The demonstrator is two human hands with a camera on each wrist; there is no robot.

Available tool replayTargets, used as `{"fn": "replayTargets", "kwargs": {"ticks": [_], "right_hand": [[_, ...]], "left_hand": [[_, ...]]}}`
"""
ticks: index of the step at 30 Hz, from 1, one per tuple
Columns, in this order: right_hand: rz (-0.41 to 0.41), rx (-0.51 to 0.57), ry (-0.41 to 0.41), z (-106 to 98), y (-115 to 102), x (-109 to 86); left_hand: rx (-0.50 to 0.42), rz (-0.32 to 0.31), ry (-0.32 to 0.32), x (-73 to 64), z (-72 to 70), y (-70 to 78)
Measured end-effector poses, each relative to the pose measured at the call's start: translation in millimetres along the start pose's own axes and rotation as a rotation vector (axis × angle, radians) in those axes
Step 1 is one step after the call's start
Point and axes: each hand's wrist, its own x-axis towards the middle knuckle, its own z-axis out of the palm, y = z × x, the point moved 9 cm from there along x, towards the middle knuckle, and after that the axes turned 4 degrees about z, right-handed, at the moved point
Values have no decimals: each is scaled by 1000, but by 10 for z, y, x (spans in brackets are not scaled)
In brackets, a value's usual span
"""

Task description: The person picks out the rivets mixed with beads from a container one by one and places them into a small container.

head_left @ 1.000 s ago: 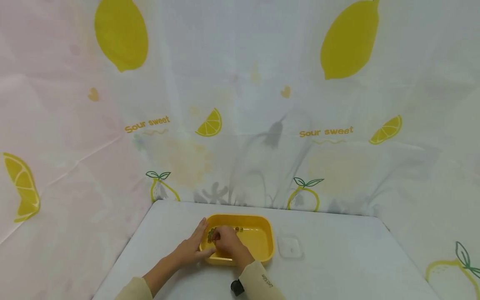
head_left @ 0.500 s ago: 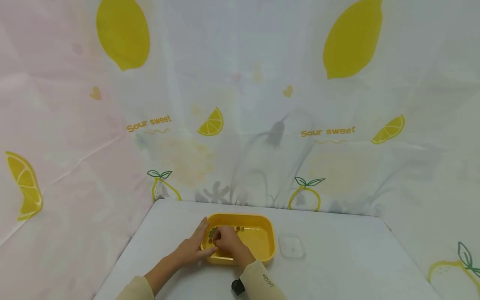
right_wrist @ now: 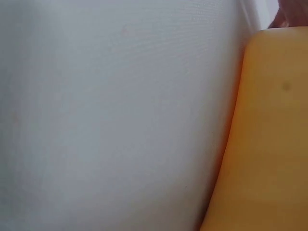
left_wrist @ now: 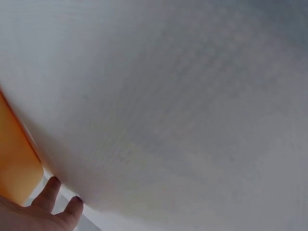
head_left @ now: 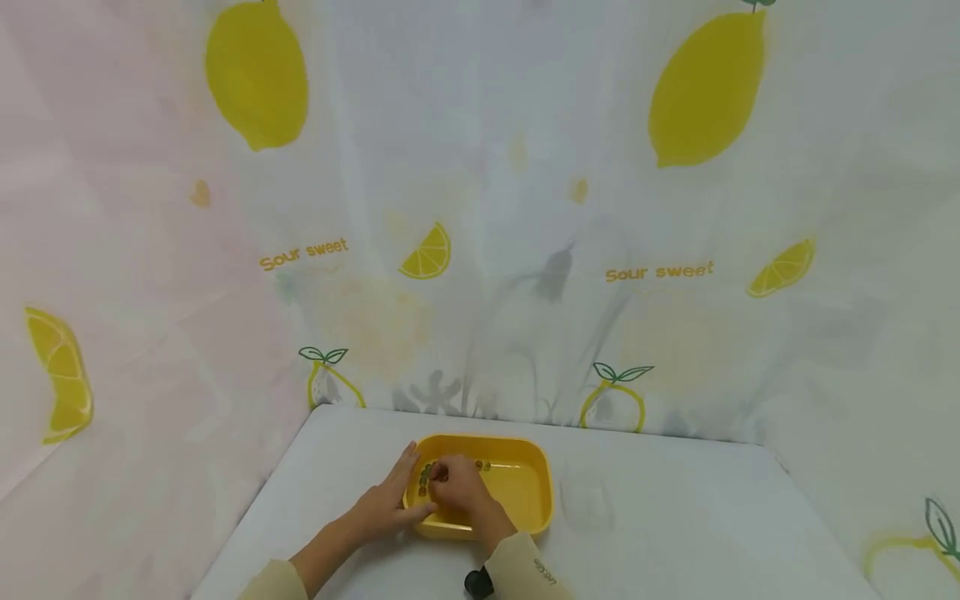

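A yellow tray stands on the white table, with several small round green and brown beads along its left end and far side. My left hand rests against the tray's left side, its fingers stretched along the rim and its thumb over the near-left corner. Inside the tray, my right hand is curled, thumb and fingertips pinching a tiny bead beside the left row; the hand mostly hides it. Part of the left hand and the orange-looking tray wall show in the left wrist view.
A clear shallow plastic lid or box lies on the table just right of the tray. Behind the table hangs a lemon-print cloth. A black round object is at the right wrist. The tray wall fills the right wrist view's right side.
The head view has shifted slightly. The right fingertips have stirred a little near the left row of beads; the left hand keeps its place on the tray.
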Motion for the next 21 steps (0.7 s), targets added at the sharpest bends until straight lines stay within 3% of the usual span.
{"fn": "replayTargets", "kwargs": {"ticks": [9,17,21], "right_hand": [[-32,11,-11,58,-22,-48],[11,44,-44,57,9,-27],[-6,64,-43,76,0,-57]], "left_hand": [[11,16,9,-45,18,13],[23,35,7,-33,-8,55],[-10,34,12,-58,1,56]]}}
